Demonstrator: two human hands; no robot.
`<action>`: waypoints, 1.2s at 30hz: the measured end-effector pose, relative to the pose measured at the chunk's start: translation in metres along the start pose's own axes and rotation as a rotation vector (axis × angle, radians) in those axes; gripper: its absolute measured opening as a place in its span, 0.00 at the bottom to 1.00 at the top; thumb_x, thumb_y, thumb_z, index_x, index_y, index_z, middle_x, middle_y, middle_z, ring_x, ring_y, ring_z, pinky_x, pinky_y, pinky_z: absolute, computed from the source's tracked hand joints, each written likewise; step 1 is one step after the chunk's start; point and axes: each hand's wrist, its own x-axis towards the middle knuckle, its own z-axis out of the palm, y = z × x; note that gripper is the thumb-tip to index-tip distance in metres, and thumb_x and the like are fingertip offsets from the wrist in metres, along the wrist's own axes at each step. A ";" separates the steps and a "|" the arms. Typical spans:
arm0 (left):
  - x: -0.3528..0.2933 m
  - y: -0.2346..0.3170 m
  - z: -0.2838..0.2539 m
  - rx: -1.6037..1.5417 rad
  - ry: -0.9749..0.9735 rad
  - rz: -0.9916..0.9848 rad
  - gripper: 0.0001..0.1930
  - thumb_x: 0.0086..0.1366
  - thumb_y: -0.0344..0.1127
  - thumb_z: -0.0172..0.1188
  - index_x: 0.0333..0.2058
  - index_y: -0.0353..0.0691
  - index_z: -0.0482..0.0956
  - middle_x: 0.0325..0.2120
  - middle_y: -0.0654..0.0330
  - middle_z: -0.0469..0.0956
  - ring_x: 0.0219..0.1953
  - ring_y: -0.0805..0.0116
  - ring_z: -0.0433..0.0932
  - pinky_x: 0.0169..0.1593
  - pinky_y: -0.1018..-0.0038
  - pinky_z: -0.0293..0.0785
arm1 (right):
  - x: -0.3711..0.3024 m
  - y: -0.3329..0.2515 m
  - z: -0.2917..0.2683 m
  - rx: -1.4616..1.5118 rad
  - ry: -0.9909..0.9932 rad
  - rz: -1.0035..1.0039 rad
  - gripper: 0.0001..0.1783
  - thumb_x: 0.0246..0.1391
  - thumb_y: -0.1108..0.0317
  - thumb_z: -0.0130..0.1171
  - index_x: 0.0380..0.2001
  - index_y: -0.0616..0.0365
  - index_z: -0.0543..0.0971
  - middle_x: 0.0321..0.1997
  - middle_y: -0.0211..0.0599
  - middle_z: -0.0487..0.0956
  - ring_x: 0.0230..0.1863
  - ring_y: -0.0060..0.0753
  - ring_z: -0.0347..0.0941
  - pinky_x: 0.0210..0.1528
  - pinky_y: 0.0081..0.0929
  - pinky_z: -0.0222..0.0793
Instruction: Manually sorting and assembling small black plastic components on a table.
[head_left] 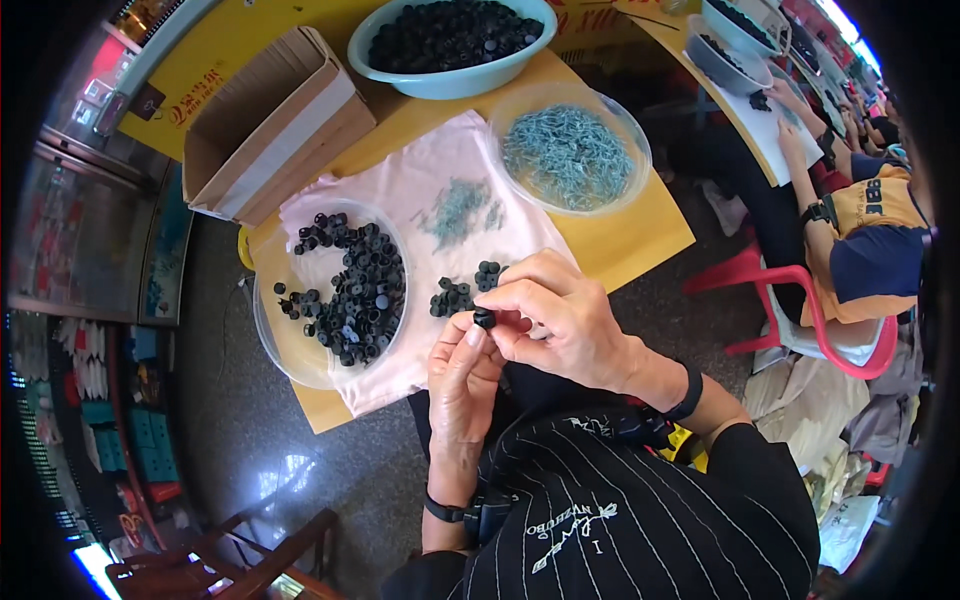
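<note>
Above my lap I pinch a small round black plastic cap [484,318] between both hands. My left hand [463,375] holds it from below with thumb and fingertip. My right hand [570,325] closes on it from the right, index finger over its top; whether a smaller piece is also in these fingers is hidden. Just beyond my fingers, two small clusters of black caps [453,298] lie on a pale pink cloth [430,160]. A loose heap of thin blue-green pieces [460,210] is spread farther back on it.
On the left, a clear shallow tub [262,322] holds many black caps. A clear round tub [644,150] contains blue-green pieces. Behind stand a light-blue basin [440,86] full of black parts and an open cardboard box [280,130]. People sit right, near a red chair [830,340].
</note>
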 end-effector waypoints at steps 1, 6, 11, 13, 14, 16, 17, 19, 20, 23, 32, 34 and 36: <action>0.002 -0.001 -0.003 0.001 0.005 -0.004 0.12 0.69 0.37 0.54 0.44 0.34 0.73 0.44 0.49 0.78 0.48 0.58 0.78 0.55 0.65 0.72 | 0.001 0.003 0.001 0.003 -0.001 0.006 0.14 0.38 0.77 0.67 0.33 0.56 0.80 0.33 0.31 0.77 0.34 0.33 0.75 0.31 0.26 0.74; 0.011 0.000 -0.009 -0.055 -0.017 -0.087 0.19 0.67 0.38 0.53 0.52 0.33 0.69 0.46 0.57 0.76 0.49 0.65 0.76 0.56 0.67 0.72 | 0.006 0.015 0.003 0.036 -0.051 0.008 0.14 0.37 0.75 0.67 0.32 0.57 0.79 0.33 0.32 0.77 0.34 0.34 0.74 0.33 0.27 0.73; 0.018 -0.004 -0.021 -0.096 -0.044 -0.103 0.17 0.67 0.37 0.53 0.50 0.33 0.70 0.46 0.57 0.76 0.48 0.68 0.76 0.54 0.69 0.73 | 0.005 0.029 0.000 -0.004 -0.092 -0.148 0.15 0.38 0.75 0.66 0.34 0.61 0.79 0.34 0.34 0.77 0.34 0.35 0.74 0.34 0.27 0.73; 0.020 0.000 -0.019 -0.110 -0.083 -0.103 0.15 0.67 0.34 0.54 0.48 0.32 0.71 0.46 0.56 0.76 0.48 0.69 0.77 0.54 0.70 0.73 | 0.007 0.030 -0.001 -0.013 -0.103 -0.208 0.16 0.39 0.76 0.66 0.36 0.60 0.79 0.36 0.34 0.77 0.35 0.35 0.74 0.36 0.26 0.73; 0.023 0.002 -0.012 -0.111 -0.082 -0.101 0.15 0.67 0.34 0.54 0.48 0.32 0.71 0.46 0.56 0.76 0.48 0.69 0.77 0.54 0.70 0.73 | 0.009 0.033 -0.003 -0.012 -0.105 -0.210 0.16 0.39 0.76 0.66 0.36 0.60 0.79 0.36 0.34 0.77 0.35 0.35 0.74 0.36 0.26 0.73; 0.028 0.006 -0.002 0.010 -0.024 -0.048 0.12 0.67 0.31 0.54 0.47 0.32 0.72 0.44 0.57 0.77 0.46 0.67 0.77 0.54 0.68 0.73 | 0.014 0.038 -0.005 0.110 -0.096 -0.073 0.18 0.38 0.77 0.68 0.37 0.58 0.79 0.37 0.34 0.78 0.36 0.35 0.75 0.38 0.26 0.73; 0.030 0.008 -0.001 0.039 -0.016 -0.043 0.10 0.67 0.29 0.54 0.46 0.33 0.73 0.42 0.56 0.77 0.45 0.66 0.78 0.54 0.65 0.74 | 0.017 0.038 -0.006 0.126 -0.106 -0.030 0.20 0.37 0.78 0.68 0.38 0.57 0.79 0.38 0.33 0.78 0.38 0.36 0.75 0.39 0.27 0.74; 0.035 0.011 -0.003 0.077 -0.033 -0.027 0.10 0.67 0.30 0.54 0.45 0.33 0.73 0.43 0.55 0.77 0.46 0.66 0.78 0.55 0.65 0.73 | 0.022 0.037 -0.006 0.113 -0.117 -0.027 0.20 0.37 0.78 0.68 0.39 0.56 0.79 0.38 0.34 0.78 0.38 0.36 0.75 0.40 0.28 0.74; 0.037 0.012 -0.005 0.119 -0.050 -0.017 0.10 0.67 0.30 0.54 0.45 0.33 0.74 0.43 0.55 0.77 0.47 0.65 0.78 0.55 0.65 0.73 | 0.024 0.037 -0.005 0.102 -0.125 -0.019 0.20 0.38 0.78 0.68 0.39 0.56 0.79 0.38 0.34 0.78 0.38 0.37 0.75 0.40 0.30 0.74; 0.040 0.020 -0.004 0.165 -0.034 -0.018 0.12 0.67 0.30 0.56 0.46 0.31 0.74 0.43 0.52 0.78 0.45 0.63 0.79 0.53 0.65 0.75 | 0.040 0.042 -0.013 0.022 -0.141 -0.059 0.19 0.38 0.77 0.68 0.38 0.55 0.80 0.38 0.34 0.78 0.39 0.37 0.75 0.40 0.30 0.74; 0.027 0.093 -0.028 0.941 0.435 0.264 0.09 0.65 0.27 0.58 0.43 0.30 0.78 0.35 0.58 0.81 0.31 0.75 0.79 0.37 0.81 0.73 | 0.158 0.125 -0.040 -0.223 0.147 0.228 0.14 0.52 0.66 0.66 0.41 0.60 0.82 0.28 0.29 0.78 0.27 0.17 0.70 0.32 0.17 0.68; 0.029 0.111 -0.045 1.193 0.569 0.298 0.08 0.65 0.28 0.59 0.41 0.32 0.80 0.32 0.61 0.80 0.31 0.78 0.77 0.37 0.83 0.71 | 0.176 0.151 -0.041 -0.270 0.165 0.252 0.15 0.54 0.63 0.64 0.42 0.59 0.82 0.31 0.30 0.80 0.29 0.16 0.71 0.32 0.17 0.68; 0.032 0.126 -0.058 1.342 0.640 0.307 0.07 0.64 0.28 0.60 0.40 0.32 0.81 0.29 0.62 0.80 0.31 0.79 0.76 0.36 0.82 0.71 | 0.191 0.169 -0.036 -0.341 0.183 0.402 0.18 0.55 0.57 0.63 0.45 0.55 0.82 0.31 0.23 0.78 0.28 0.12 0.67 0.26 0.14 0.61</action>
